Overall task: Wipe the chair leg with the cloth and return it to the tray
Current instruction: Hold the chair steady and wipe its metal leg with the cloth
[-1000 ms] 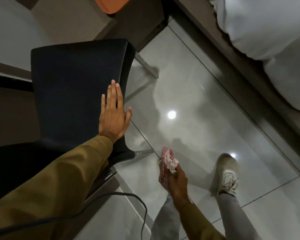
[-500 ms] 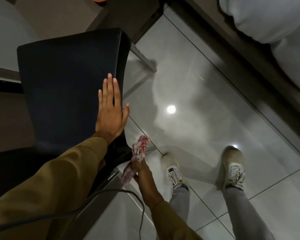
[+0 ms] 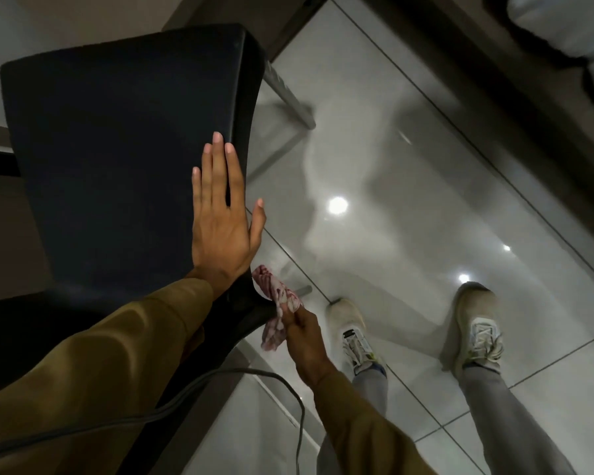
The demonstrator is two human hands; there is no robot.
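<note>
A black chair (image 3: 117, 159) fills the left of the head view, seen from above. My left hand (image 3: 222, 217) lies flat on its back, fingers spread, near the right edge. Below the chair's right corner my right hand (image 3: 304, 341) is closed around a pink-and-white cloth (image 3: 276, 303). The cloth sits against the near metal chair leg (image 3: 302, 289), of which only a short grey end shows. A second grey leg (image 3: 288, 94) slants out further back. No tray is visible.
Glossy grey floor tiles (image 3: 408, 207) reflect ceiling lights. My two feet in pale sneakers (image 3: 354, 334) stand right of the chair. A dark cable (image 3: 254, 375) loops below the chair. A dark bed frame (image 3: 494, 97) with white bedding runs along the upper right.
My right hand moved the cloth left and up from the open floor to the near chair leg. My left foot stepped forward. My left hand stayed on the chair.
</note>
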